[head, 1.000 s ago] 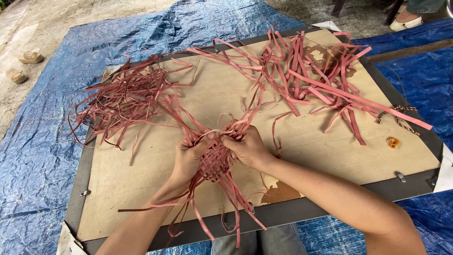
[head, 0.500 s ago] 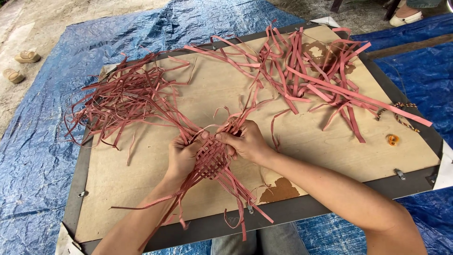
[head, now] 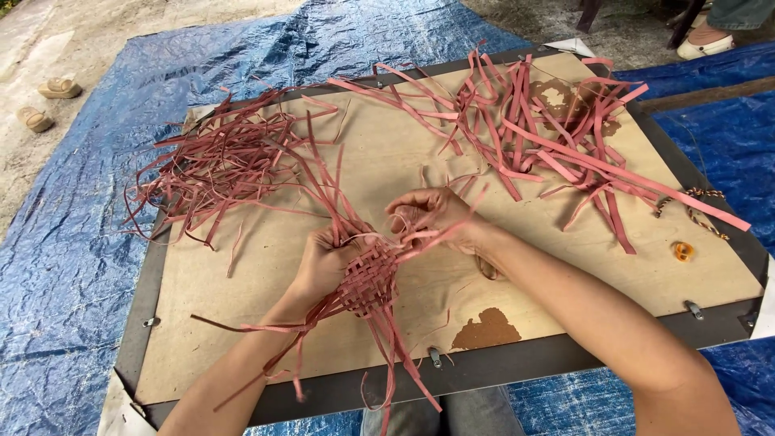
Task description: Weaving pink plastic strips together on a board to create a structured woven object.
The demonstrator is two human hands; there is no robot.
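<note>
Reddish-pink strips form a small woven patch (head: pixel 367 278) on the wooden tabletop (head: pixel 242 323) near its front edge; left hand (head: pixel 327 262) clamps the patch's left side, right hand (head: pixel 432 211) pinches a loose strip (head: pixel 452 230) just above it. Looks light, thin and floppy, likely to unravel, so best gripped at the woven centre. Loose strip piles (head: pixel 234 157) and (head: pixel 549 129) lie behind, blue tarp (head: pixel 73 266) under the board.

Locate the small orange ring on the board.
Head view: the small orange ring lies near the wooden board's right edge, beyond the right hand, beside loose pink strips.
</note>
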